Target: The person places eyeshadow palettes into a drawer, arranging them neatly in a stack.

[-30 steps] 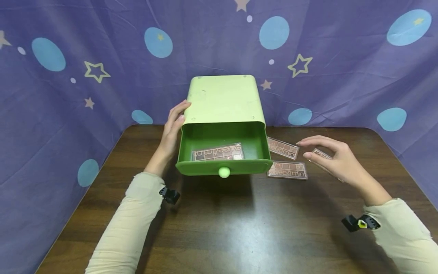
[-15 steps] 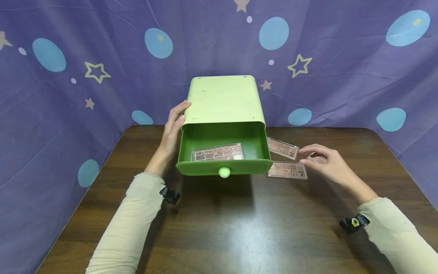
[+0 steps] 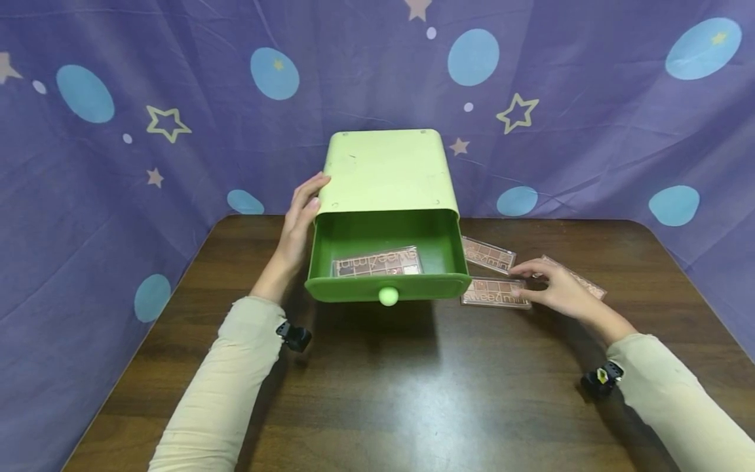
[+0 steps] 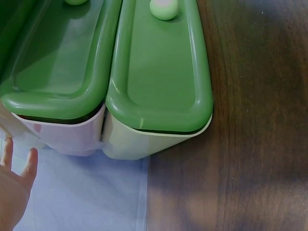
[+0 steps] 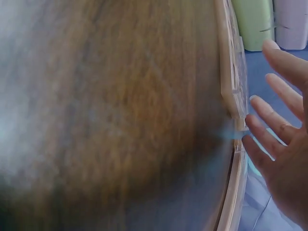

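Observation:
A pale green cabinet (image 3: pixel 386 172) has its green drawer (image 3: pixel 348 289) pulled out, and a palette (image 3: pixel 377 262) lies in it. My left hand (image 3: pixel 295 229) rests against the cabinet's left side with extended fingers, also seen by the left wrist view as a hand (image 4: pixel 17 187). My right hand (image 3: pixel 557 288) is at the right end of the nearer palette (image 3: pixel 492 293), thumb over it and fingertips by the rear palette (image 3: pixel 488 254). A third palette (image 3: pixel 580 278) lies partly behind that hand. The right wrist view shows spread fingers on my hand (image 5: pixel 288 154) beside the palettes' edges (image 5: pixel 233 72); contact is unclear.
The brown wooden table (image 3: pixel 472 380) stretches in front of the cabinet. Behind it hangs a purple patterned cloth (image 3: pixel 377 72). In the left wrist view, two green drawer fronts (image 4: pixel 159 62) with round knobs stand side by side.
My right hand has moved left from the third palette to the nearer one, uncovering more of the third, which lies at the hand's right. My left hand and the cabinet have stayed put.

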Available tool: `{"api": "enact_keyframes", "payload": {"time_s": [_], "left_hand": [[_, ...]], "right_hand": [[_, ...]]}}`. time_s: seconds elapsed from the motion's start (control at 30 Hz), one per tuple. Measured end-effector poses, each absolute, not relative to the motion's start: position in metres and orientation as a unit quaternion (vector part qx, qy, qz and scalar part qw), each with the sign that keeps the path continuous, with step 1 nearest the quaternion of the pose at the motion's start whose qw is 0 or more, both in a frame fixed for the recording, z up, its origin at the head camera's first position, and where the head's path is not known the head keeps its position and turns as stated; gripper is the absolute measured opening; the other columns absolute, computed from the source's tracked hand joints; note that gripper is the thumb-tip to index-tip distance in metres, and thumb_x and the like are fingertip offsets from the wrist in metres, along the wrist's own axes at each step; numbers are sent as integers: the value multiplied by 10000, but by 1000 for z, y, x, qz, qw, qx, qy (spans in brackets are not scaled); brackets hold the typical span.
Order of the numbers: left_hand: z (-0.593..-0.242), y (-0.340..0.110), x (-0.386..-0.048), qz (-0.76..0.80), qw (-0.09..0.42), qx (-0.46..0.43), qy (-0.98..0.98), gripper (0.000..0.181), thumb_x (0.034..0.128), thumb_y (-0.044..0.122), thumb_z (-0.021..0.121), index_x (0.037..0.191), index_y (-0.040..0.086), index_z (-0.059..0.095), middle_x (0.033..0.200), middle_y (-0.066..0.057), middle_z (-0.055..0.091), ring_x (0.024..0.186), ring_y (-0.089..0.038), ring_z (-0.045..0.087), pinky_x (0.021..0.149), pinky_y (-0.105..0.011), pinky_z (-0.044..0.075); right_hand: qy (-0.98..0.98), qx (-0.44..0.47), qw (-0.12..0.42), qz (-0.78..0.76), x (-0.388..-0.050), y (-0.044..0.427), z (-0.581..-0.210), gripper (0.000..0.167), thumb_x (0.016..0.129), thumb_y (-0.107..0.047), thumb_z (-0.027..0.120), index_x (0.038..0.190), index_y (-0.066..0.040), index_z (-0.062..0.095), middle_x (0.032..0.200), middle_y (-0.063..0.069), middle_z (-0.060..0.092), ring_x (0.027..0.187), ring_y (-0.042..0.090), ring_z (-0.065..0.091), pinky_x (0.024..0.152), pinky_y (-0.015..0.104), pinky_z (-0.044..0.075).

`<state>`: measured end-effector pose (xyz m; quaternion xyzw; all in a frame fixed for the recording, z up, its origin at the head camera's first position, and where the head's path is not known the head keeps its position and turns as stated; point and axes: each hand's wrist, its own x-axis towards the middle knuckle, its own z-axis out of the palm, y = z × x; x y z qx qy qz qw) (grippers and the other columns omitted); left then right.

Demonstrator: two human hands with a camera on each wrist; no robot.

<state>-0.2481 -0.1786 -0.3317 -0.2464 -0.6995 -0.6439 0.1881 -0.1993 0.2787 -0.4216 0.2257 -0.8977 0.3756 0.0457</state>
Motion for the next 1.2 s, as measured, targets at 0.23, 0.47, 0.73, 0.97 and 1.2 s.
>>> {"api": "enact_keyframes", "payload": {"time_s": [0.23, 0.47, 0.73, 0.97, 1.2], "left_hand": [[-332, -178, -249, -647, 187, -247, -697, 486, 957, 163, 432, 1380, -68, 494, 1512, -152, 387, 1407, -228, 310, 1164, -392, 204], [-332, -178, -248, -646, 185, -247, -698, 491, 961, 168, 430, 1387, -69, 488, 1520, -150, 377, 1402, -228, 316, 1163, -394, 210], [-331, -178, -247, -642, 185, -245, -703, 488, 965, 173, 428, 1389, -58, 492, 1521, -138, 381, 1399, -218, 317, 1163, -401, 205], [-331, -178, -247, -643, 183, -245, -702, 484, 968, 172, 427, 1395, -49, 490, 1522, -130, 381, 1401, -215, 313, 1162, -404, 205], [-332, -179, -247, -641, 183, -245, -704, 485, 968, 176, 426, 1396, -44, 493, 1523, -127, 381, 1403, -214, 311, 1164, -406, 201]], "right_hand": [[-913, 224, 11, 342, -202, 275, -424, 475, 777, -167, 846, 1193, -7, 680, 1097, 165, 600, 955, 272, 538, 813, 406, 457], [-927, 225, -6, 301, -202, 270, -427, 592, 741, -267, 874, 1228, -8, 658, 1145, 235, 583, 1035, 382, 558, 878, 554, 458], [-940, 205, -24, 271, -202, 264, -428, 740, 696, -364, 886, 1293, -20, 616, 1135, 222, 549, 1045, 396, 504, 878, 598, 434], [-934, 206, -20, 290, -201, 263, -426, 706, 680, -323, 902, 1246, 3, 636, 1094, 202, 558, 991, 355, 495, 837, 536, 434], [-927, 208, -10, 313, -199, 263, -419, 704, 684, -273, 907, 1235, 55, 616, 1096, 213, 595, 966, 356, 572, 848, 534, 479]]}}
